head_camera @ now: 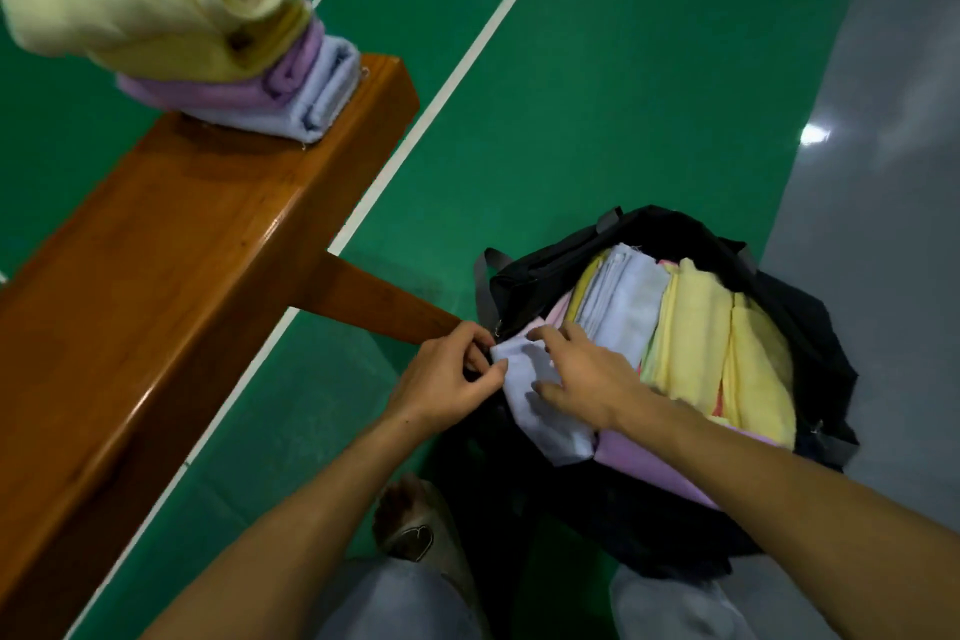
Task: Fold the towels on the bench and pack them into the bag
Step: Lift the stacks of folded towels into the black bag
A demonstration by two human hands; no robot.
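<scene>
A black bag (810, 327) stands open on the green floor, packed with folded yellow, pale blue and pink towels standing on edge. A folded pale blue towel (540, 411) lies at the bag's near left corner, above a lilac one. My right hand (587, 374) presses on this pale blue towel with spread fingers. My left hand (447, 374) pinches the bag's left rim by the towel's corner. On the wooden bench (171, 244), at its far end, sits a stack of folded yellow, lilac and pale blue towels (218, 57).
The bench's angled leg (384, 301) runs down toward the bag's left side. White court lines (467, 57) cross the green floor, and grey floor (883, 172) lies to the right. My knees and a foot (410, 525) show at the bottom edge.
</scene>
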